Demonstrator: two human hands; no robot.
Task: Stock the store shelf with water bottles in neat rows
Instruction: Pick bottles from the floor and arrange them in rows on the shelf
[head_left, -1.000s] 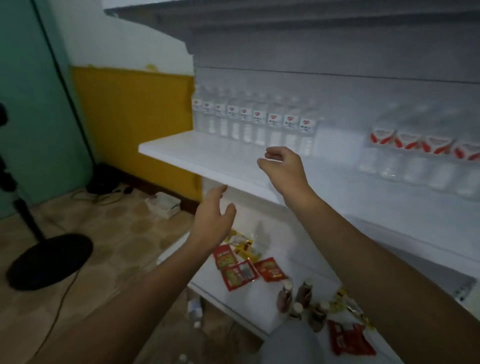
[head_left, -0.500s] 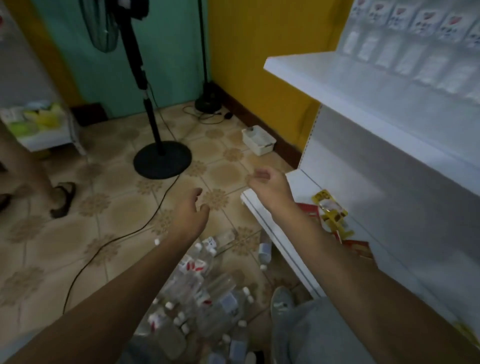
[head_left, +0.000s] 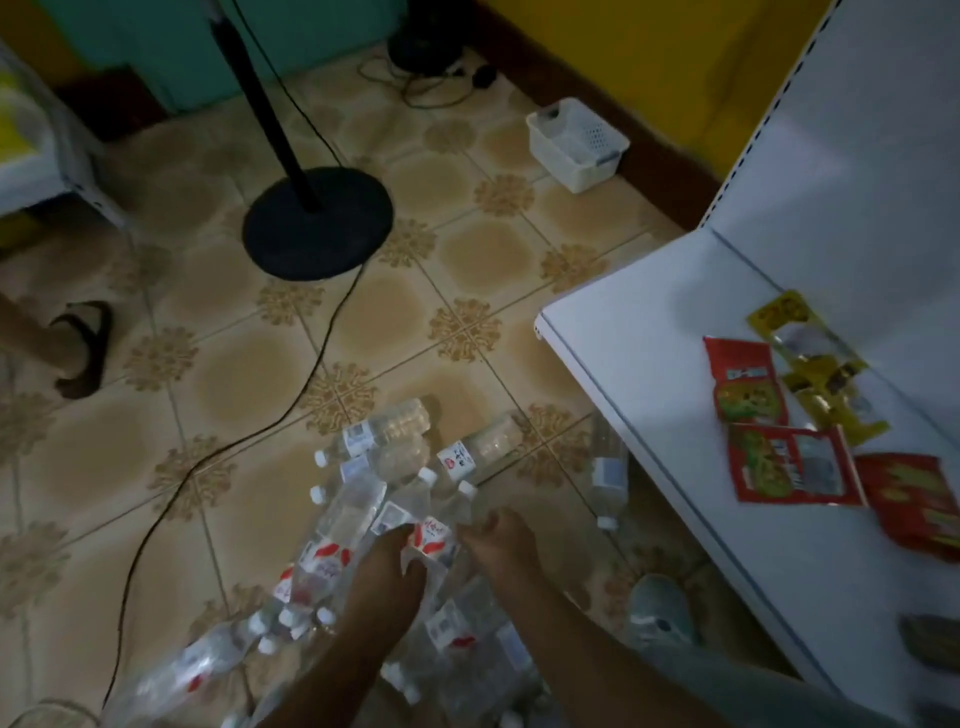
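Your left hand (head_left: 382, 569) and right hand (head_left: 501, 545) reach down into a heap of water bottles (head_left: 363, 525) lying on the tiled floor (head_left: 208, 364). Your left fingers curl round one bottle (head_left: 428, 538) with a red-and-white label; your right hand touches it from the other side, grip unclear in the blur. More bottles lie toward the shelf (head_left: 649, 364), one (head_left: 608, 470) just beside its edge. Red packets (head_left: 779, 457) and yellow packets (head_left: 815, 364) lie on the shelf. A fan base (head_left: 317, 223) with its cord (head_left: 249, 431) stands beyond, a white basket (head_left: 576, 143) near the wall, a sandalled foot (head_left: 78, 348) at left.
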